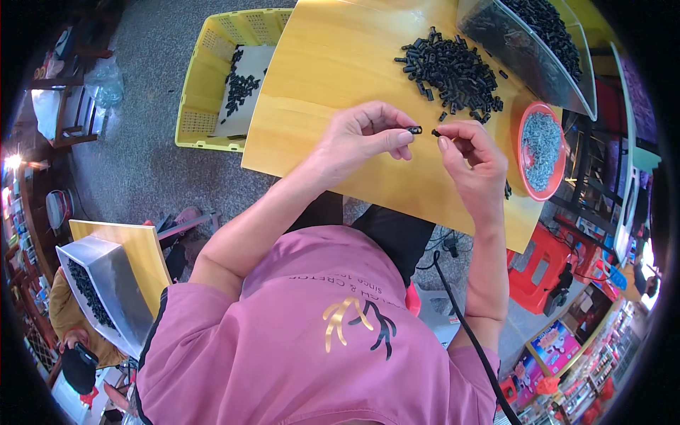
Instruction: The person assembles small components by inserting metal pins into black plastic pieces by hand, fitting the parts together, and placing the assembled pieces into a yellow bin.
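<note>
Over the wooden tabletop [312, 85], my left hand [370, 132] pinches a small black slotted piece [416, 130] between thumb and fingertips. A little to its right, my right hand [476, 157] grips a smaller black piece [435, 132] with thumb and forefinger. The two pieces point toward each other with a narrow gap between them. Just beyond my hands lies a heap of small black tubular pieces [453, 78], some strayed at its near edge. Beside my right hand stands an orange bowl [524, 170] full of small silvery metal parts [541, 149].
A clear plastic bin [513, 53] of black pieces stands at the table's far right. On the floor to the left is a yellow crate [190, 92] with loose black pieces on a board. Red stools [535, 273] stand at right. Another person [99, 333] sits at lower left by a second bin [117, 276].
</note>
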The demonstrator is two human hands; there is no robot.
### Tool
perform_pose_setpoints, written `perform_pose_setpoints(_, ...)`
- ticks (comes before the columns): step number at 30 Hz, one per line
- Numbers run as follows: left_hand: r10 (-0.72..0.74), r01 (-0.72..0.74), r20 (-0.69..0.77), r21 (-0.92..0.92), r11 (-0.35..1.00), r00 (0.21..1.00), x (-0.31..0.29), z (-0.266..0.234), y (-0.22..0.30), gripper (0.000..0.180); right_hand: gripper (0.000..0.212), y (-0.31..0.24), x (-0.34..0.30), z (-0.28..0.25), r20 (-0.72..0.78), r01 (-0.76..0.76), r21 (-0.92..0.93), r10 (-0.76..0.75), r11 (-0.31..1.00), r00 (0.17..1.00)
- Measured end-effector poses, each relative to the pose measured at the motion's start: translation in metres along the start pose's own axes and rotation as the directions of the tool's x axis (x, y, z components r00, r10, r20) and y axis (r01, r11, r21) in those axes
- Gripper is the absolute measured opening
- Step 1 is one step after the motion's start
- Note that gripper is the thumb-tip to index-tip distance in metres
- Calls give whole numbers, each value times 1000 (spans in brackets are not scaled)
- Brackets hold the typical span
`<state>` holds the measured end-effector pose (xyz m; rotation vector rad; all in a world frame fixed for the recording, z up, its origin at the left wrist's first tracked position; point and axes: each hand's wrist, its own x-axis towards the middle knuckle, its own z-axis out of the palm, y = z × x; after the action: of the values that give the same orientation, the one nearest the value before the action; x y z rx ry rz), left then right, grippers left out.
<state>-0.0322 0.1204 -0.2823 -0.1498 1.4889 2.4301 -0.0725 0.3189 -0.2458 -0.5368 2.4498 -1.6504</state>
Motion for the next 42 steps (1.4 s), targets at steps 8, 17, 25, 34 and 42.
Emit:
perform_pose_setpoints(8,3,-6,48,57,998,999,3,11,2,20,11,-20,-3,-10,81,-262,218,250,940,965)
perform_pose_setpoints(17,23,-28,93,58,998,995,-1,14,1,19,15,-23,-5,-12,134,-358,222,335,907,933)
perform_pose_setpoints(25,44,-48,52,93,994,998,-4,19,0,18,12,-30,-6,-10,108,-334,112,323,936,940)
perform_pose_setpoints(34,12,-17,88,49,999,996,-4,18,-1,18,6,-32,-14,-4,3,-255,-24,256,967,967)
perform_pose_setpoints(42,-6,-1,75,89,996,997,-4,19,0,20,4,-27,-16,3,-38,-96,-130,91,987,995)
